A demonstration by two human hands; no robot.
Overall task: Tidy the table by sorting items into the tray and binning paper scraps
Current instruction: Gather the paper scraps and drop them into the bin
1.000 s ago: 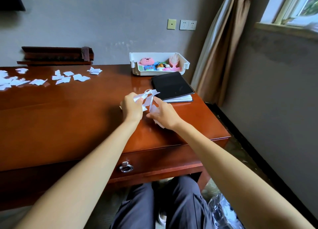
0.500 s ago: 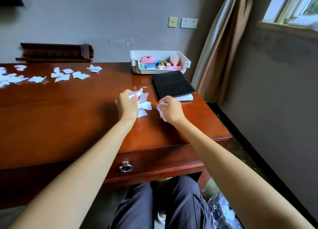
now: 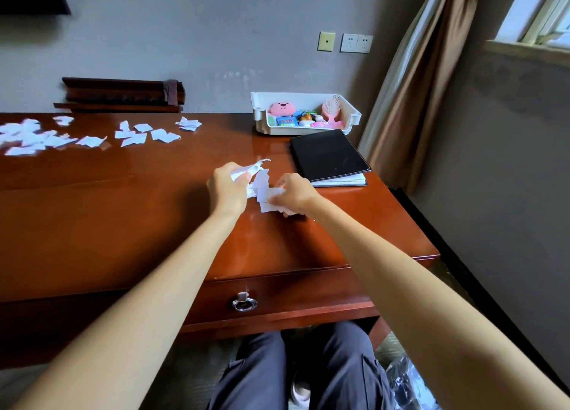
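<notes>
Scraps of torn white paper, presumably featherlight and limp, clutched in curled fingers of my left hand and right hand; likely safest crushed into one wad.

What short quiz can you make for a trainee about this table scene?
1. True or false: the white tray stands behind the black notebook.
2. What do the left hand and right hand grip? A) a cup B) paper scraps C) a pen
3. Fill in: more loose scraps lie at the far ____ of the table.
Key: 1 true; 2 B; 3 left.
</notes>
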